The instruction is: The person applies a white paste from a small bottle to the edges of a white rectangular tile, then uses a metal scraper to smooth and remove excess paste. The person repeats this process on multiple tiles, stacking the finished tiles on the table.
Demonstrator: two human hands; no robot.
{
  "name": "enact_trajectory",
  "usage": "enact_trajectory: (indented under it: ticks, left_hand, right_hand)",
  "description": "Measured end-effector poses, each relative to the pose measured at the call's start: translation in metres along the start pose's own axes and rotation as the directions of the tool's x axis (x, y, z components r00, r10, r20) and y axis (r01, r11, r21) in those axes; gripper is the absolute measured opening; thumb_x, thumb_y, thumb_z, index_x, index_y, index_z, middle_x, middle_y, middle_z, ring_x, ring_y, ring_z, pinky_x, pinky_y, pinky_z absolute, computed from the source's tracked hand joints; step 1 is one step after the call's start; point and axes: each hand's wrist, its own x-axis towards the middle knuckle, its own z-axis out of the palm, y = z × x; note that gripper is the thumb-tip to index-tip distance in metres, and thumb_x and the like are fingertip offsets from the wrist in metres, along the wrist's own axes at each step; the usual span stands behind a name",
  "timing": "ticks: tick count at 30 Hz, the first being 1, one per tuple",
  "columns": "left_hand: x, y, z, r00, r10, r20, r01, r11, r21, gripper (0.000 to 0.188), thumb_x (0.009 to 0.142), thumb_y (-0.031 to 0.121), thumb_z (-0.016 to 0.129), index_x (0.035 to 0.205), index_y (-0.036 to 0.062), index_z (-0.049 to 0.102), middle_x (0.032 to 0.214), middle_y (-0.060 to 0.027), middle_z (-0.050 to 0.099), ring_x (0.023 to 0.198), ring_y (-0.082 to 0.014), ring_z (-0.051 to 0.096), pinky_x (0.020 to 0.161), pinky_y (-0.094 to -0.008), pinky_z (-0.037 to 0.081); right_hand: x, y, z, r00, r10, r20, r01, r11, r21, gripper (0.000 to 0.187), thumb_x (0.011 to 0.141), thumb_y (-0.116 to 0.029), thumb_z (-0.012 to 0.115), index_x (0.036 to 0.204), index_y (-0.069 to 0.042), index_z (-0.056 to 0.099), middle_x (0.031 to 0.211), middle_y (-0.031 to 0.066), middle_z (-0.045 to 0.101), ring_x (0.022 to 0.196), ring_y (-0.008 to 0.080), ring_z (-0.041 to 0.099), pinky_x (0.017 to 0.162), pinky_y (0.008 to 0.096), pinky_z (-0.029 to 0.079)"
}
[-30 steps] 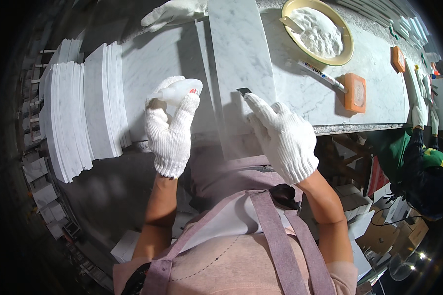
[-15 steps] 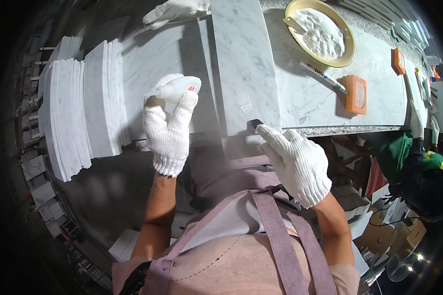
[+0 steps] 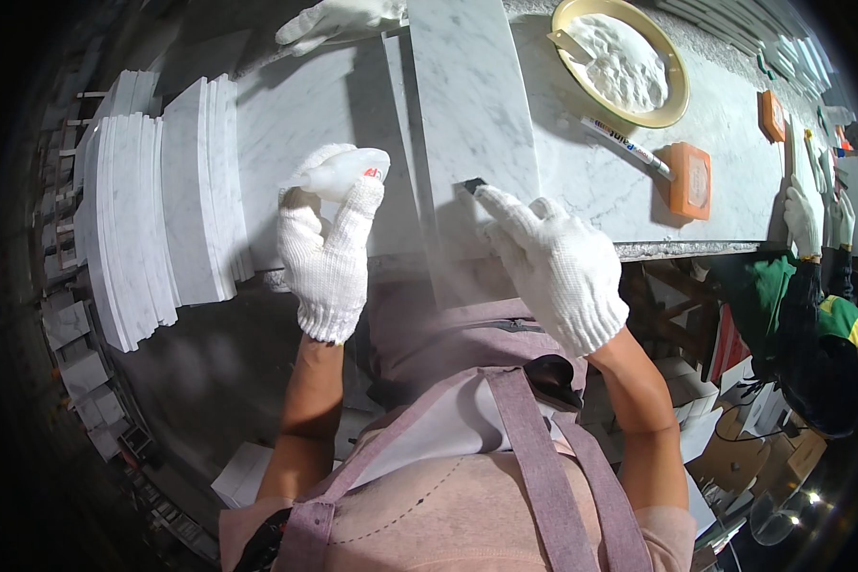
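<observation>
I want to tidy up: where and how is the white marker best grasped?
The white marker is probably best pinched across its mid-barrel, from above and the near side: it lies flat and slim, the bowl crowds its far side, and the orange block sits at its right end.

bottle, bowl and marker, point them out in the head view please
Bottle (image 3: 343,174), head view: the middle of its translucent body.
Bowl (image 3: 678,84), head view: the right side of its yellowish rim.
Marker (image 3: 628,148), head view: the middle of its barrel.
</observation>
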Motion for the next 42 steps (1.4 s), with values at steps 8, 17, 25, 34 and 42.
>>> enact_trajectory:
  ticks: [8,17,25,34,42]
  left_hand:
    - [0.000,0.003,-0.002,1.000,-0.006,-0.017,0.005,1.000,-0.022,0.034,0.096,0.002,0.076,0.128,-0.0011,0.065,0.125,-0.0110,0.070,0.114,-0.0183,0.067,0.104,-0.0347,0.054]
    - [-0.006,-0.005,-0.007,1.000,-0.018,0.024,0.018,1.000,0.007,0.032,0.091,0.004,0.082,0.122,0.0016,0.072,0.121,-0.0093,0.072,0.112,-0.0186,0.066,0.101,-0.0341,0.052]
    - [-0.005,-0.019,-0.013,0.865,0.389,0.316,-0.499,0.613,0.612,0.068,0.071,0.015,0.092,0.135,0.0146,0.068,0.125,-0.0045,0.064,0.123,-0.0304,0.060,0.114,-0.0492,0.045]
    - [0.001,-0.017,-0.012,0.683,0.446,0.578,-0.730,0.388,0.563,0.061,0.077,0.015,0.088,0.134,0.0087,0.066,0.118,-0.0060,0.068,0.115,-0.0286,0.064,0.119,-0.0550,0.042]
    - [0.006,-0.010,-0.007,0.594,0.559,0.578,-0.790,0.270,0.551,0.068,0.064,0.007,0.093,0.126,0.0130,0.068,0.112,-0.0003,0.062,0.109,-0.0230,0.063,0.114,-0.0566,0.047]
  right_hand:
    - [-0.026,-0.004,0.006,0.984,-0.013,0.176,0.045,0.983,-0.179,0.049,0.096,-0.016,0.065,0.142,-0.020,0.051,0.090,0.0130,0.070,0.063,0.0310,0.071,0.050,0.0408,0.055]
    - [-0.053,0.009,0.003,0.999,0.021,-0.026,-0.017,0.988,0.155,0.043,0.091,-0.010,0.077,0.133,-0.009,0.072,0.098,0.0139,0.075,0.080,0.0298,0.073,0.071,0.0373,0.058]
    - [-0.063,0.019,0.018,0.991,0.034,-0.133,0.009,0.952,0.307,0.051,0.091,-0.017,0.077,0.141,-0.017,0.065,0.110,0.0157,0.072,0.085,0.0328,0.072,0.072,0.0402,0.059]
    - [-0.069,0.024,0.017,0.989,0.033,-0.145,0.016,0.945,0.326,0.052,0.090,-0.016,0.080,0.140,-0.015,0.066,0.108,0.0140,0.074,0.090,0.0316,0.072,0.076,0.0389,0.060]
    - [-0.072,0.029,0.017,0.988,0.033,-0.149,0.025,0.929,0.369,0.053,0.090,-0.016,0.079,0.141,-0.016,0.065,0.097,0.0137,0.072,0.081,0.0316,0.071,0.068,0.0404,0.057]
